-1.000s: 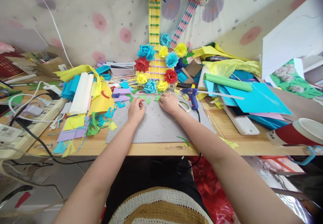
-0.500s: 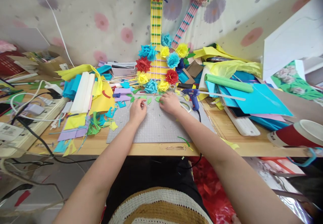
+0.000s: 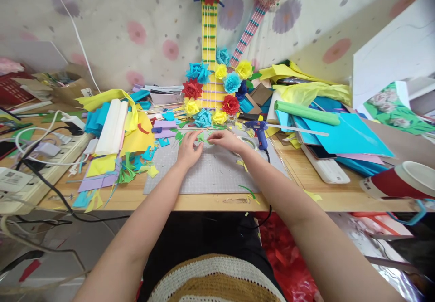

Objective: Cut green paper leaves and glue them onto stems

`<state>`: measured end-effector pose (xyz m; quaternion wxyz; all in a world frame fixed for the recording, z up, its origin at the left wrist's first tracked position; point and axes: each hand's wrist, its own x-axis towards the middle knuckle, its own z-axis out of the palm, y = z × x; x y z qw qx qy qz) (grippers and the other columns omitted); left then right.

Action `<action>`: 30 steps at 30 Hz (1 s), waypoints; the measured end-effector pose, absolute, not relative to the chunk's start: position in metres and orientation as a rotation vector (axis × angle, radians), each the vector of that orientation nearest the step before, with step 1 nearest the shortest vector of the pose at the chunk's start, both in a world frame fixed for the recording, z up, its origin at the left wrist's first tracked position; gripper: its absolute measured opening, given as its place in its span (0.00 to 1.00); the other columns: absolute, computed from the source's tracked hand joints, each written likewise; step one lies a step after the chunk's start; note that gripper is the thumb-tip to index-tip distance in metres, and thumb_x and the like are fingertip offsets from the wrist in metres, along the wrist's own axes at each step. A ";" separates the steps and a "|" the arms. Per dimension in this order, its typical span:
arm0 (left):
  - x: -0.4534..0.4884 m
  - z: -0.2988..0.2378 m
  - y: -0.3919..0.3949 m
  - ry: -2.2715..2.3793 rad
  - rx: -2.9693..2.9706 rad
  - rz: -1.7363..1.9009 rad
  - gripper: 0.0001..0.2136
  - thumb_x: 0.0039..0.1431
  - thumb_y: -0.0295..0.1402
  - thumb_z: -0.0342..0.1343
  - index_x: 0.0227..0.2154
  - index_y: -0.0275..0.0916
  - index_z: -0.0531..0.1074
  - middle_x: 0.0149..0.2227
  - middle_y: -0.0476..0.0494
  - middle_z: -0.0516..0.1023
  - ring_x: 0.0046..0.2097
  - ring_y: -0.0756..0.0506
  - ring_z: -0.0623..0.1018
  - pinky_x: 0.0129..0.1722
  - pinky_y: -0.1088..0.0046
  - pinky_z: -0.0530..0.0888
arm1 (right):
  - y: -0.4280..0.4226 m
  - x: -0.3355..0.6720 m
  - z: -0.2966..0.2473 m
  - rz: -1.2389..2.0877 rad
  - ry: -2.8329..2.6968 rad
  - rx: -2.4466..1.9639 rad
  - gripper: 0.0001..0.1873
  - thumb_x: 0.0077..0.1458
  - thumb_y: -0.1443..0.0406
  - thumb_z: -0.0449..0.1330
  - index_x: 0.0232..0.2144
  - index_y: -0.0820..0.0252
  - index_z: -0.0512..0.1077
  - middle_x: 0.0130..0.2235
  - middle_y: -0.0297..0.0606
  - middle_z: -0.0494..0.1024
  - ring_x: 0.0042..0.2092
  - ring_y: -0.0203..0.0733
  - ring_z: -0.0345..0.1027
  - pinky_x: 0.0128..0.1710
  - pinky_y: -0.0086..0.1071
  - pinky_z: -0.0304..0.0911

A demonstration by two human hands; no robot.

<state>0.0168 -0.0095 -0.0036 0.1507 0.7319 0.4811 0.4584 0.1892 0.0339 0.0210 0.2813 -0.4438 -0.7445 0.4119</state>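
Note:
Both my hands meet over the far part of a grey cutting mat (image 3: 210,172). My left hand (image 3: 188,150) has its fingers drawn together, the tips touching a small green paper leaf (image 3: 203,138). From the other side, my right hand (image 3: 227,140) pinches the same leaf. Other green leaf scraps (image 3: 179,135) lie on the mat's far edge. Just behind stands a yellow paper guitar (image 3: 209,43) with red, blue and yellow paper flowers (image 3: 231,82) around its body.
A blue glue gun (image 3: 258,129) and a tape roll (image 3: 249,143) lie right of my right hand. Coloured paper scraps (image 3: 112,157) pile up at the left, with cables and a power strip (image 3: 41,150). Turquoise sheets (image 3: 343,136), a green roll (image 3: 306,111) and a red cup (image 3: 397,182) sit at the right.
Both hands have lifted slightly and come together at the middle of the mat's far edge. The right hand moved left from near the tape roll and now pinches a green leaf.

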 end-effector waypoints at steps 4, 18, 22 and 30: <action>0.018 -0.004 -0.010 1.356 2.092 1.208 0.11 0.53 0.29 0.51 0.39 0.39 0.73 0.40 0.43 0.73 0.36 0.49 0.73 0.31 0.76 0.71 | 0.029 0.189 0.022 1.244 -2.026 -1.126 0.13 0.46 0.59 0.57 0.28 0.63 0.73 0.27 0.33 0.74 0.28 0.32 0.62 0.29 0.26 0.57; 0.022 -0.009 -0.006 1.314 1.536 1.226 0.08 0.48 0.35 0.56 0.30 0.37 0.74 0.25 0.47 0.76 0.25 0.49 0.75 0.25 0.73 0.73 | 0.019 0.186 0.016 0.998 -2.058 -1.201 0.11 0.50 0.61 0.54 0.27 0.62 0.73 0.27 0.35 0.76 0.29 0.34 0.65 0.31 0.27 0.57; 0.021 -0.011 -0.003 1.292 1.344 1.270 0.09 0.44 0.37 0.60 0.26 0.36 0.73 0.21 0.49 0.74 0.22 0.49 0.75 0.24 0.74 0.72 | 0.017 0.206 0.025 0.764 -1.994 -1.391 0.10 0.51 0.63 0.54 0.28 0.61 0.73 0.29 0.36 0.77 0.31 0.35 0.67 0.33 0.29 0.57; 0.024 -0.004 -0.003 1.275 1.169 1.304 0.08 0.42 0.34 0.62 0.24 0.35 0.73 0.19 0.50 0.73 0.21 0.51 0.75 0.21 0.77 0.72 | -0.007 0.309 0.059 0.519 -1.895 -2.173 0.19 0.48 0.51 0.58 0.17 0.59 0.68 0.22 0.40 0.72 0.27 0.42 0.65 0.28 0.35 0.55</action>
